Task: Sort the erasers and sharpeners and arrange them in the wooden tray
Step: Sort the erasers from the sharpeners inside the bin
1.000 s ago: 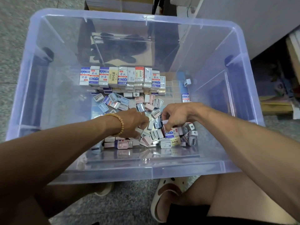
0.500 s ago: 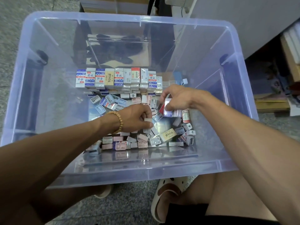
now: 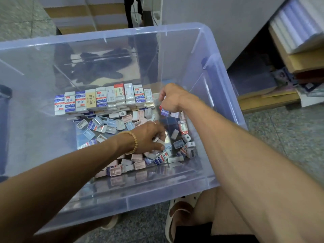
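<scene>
A: Largest first. What did the bin [image 3: 208,55] do for the job?

B: Clear plastic bin on the floor, walls high enough to keep loose stock from scattering. No wooden tray could be made out in it, so I judged the arranging was being done on the bin bottom or on something hidden under the stock.

A: And the sorted part?

B: A row of erasers [image 3: 103,100] stood on edge against the far side, packed face-out, touching one another. Standing them likely saved room and kept the labels readable. In front lay the unsorted pile [image 3: 122,125]: sharpeners and erasers mixed, tilted every way.

A: Right hand [image 3: 172,99]?

B: At the right end of the row, fingers curled, clamped on a small blue-and-white eraser [image 3: 164,111] that showed below the palm. Judged: carrying it to extend the row.

A: Left hand [image 3: 149,135]?

B: Down in the near pile, wrist with a bead bracelet [image 3: 134,142]. Fingers bent round some small pale pieces; which pieces, cannot tell. Probably picking out the next item while the right one placed.
</scene>
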Demonstrator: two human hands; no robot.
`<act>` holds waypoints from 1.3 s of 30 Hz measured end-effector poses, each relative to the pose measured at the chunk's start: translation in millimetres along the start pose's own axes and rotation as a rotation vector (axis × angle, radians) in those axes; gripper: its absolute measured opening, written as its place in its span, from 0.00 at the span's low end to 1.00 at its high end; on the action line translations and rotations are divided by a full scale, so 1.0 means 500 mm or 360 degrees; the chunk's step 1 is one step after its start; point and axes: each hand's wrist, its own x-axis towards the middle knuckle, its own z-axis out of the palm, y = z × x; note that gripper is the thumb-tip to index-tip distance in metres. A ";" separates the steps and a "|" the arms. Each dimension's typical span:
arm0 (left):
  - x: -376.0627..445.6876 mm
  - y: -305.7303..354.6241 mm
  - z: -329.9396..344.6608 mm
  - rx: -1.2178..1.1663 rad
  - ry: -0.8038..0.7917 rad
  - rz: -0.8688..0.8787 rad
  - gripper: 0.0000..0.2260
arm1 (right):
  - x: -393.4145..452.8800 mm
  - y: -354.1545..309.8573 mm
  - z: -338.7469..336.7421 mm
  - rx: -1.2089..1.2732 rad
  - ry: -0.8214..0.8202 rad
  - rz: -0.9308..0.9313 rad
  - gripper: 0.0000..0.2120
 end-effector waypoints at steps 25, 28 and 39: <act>-0.098 0.007 -0.081 -0.0517 0.0160 -0.0456 0.11 | -0.032 -0.002 -0.021 0.0614 -0.0054 -0.0002 0.08; -0.161 0.000 -0.113 -0.0664 0.0245 -0.0608 0.11 | -0.051 -0.021 -0.023 0.1069 -0.0209 -0.0096 0.10; -0.268 -0.031 -0.130 -0.2061 0.1236 -0.0944 0.12 | -0.082 -0.122 0.007 0.1638 -0.0766 -0.0364 0.15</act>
